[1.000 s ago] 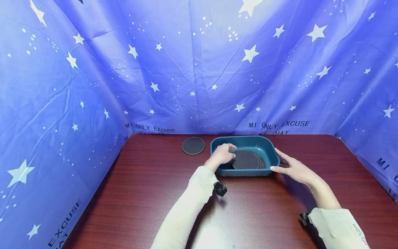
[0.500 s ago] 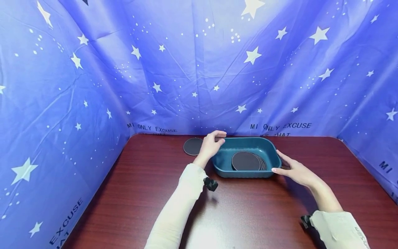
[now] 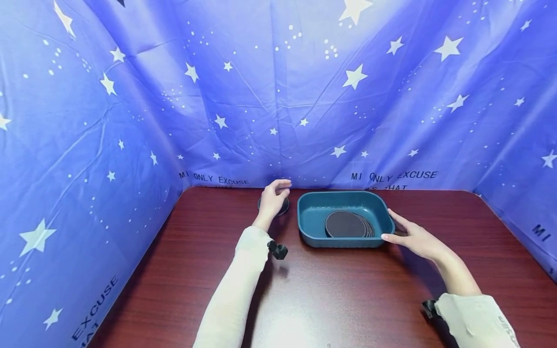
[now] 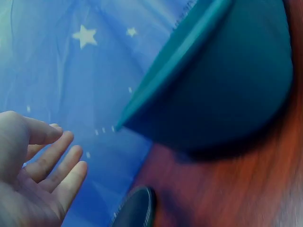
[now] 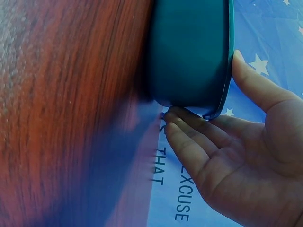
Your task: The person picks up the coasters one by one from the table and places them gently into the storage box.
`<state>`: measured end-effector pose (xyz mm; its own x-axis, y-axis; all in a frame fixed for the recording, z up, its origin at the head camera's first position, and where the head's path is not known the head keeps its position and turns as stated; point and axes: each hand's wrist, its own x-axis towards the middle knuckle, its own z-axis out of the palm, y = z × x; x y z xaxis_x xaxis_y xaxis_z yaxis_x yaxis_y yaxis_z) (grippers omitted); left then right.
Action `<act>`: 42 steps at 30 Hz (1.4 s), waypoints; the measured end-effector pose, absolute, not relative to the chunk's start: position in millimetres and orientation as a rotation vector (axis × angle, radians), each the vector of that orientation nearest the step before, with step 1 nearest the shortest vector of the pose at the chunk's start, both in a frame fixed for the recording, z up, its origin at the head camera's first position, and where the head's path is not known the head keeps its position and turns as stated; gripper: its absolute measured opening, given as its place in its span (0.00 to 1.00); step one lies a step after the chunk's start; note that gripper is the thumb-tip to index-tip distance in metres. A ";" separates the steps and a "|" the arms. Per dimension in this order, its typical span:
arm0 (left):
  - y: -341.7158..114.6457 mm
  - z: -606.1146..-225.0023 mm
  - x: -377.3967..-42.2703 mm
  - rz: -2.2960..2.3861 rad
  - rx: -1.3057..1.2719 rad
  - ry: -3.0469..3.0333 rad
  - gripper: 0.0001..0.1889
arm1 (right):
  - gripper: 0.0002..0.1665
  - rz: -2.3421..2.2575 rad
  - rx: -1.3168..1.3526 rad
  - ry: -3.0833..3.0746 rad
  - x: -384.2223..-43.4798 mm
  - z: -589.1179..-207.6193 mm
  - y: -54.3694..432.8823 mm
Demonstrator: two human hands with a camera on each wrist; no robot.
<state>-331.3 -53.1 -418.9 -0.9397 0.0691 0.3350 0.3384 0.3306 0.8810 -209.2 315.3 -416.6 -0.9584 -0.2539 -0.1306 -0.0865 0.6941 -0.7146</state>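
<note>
My left hand (image 3: 271, 200) hovers over a dark round coaster (image 3: 285, 208) on the table and hides much of it. In the left wrist view the fingers are loosely bent, with nothing between them, and the stitched rim of the coaster (image 4: 137, 208) shows below. A teal rectangular basin (image 3: 315, 241) stands to its right. Inside it lie several dark round coasters (image 3: 345, 224), overlapping in a fanned row. At the basin's right end is my right hand (image 3: 415, 238), thumb touching the rim near the front corner and extended fingers (image 5: 189, 146) against the outer wall.
Both stand on a reddish-brown wooden table (image 3: 339, 295), near its far edge. A blue cloth (image 3: 243, 96) with white stars and printed lettering hangs behind and at the sides. Each sleeve cuff has a black wrist camera (image 3: 277, 250).
My left hand has come out of the basin and moved left over its rim to the single coaster. The right hand has stayed at the basin's right end.
</note>
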 end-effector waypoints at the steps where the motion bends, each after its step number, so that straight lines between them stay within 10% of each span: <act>1: -55.9 -422.3 -332.5 -1.654 -0.348 -2.355 0.16 | 0.54 -1.119 -0.273 2.684 -209.2 -416.8 315.5; 42: -117.0 -482.5 -339.2 -1.451 -0.053 -2.630 0.40 | 0.54 -1.161 -0.272 2.670 -207.4 -418.8 314.0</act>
<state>-339.2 -117.0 -482.5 -0.9899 -0.0354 0.1371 0.0971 0.5352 0.8391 -207.4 314.0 -418.8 -0.9593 -0.2534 -0.1246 -0.0818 0.6716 -0.7364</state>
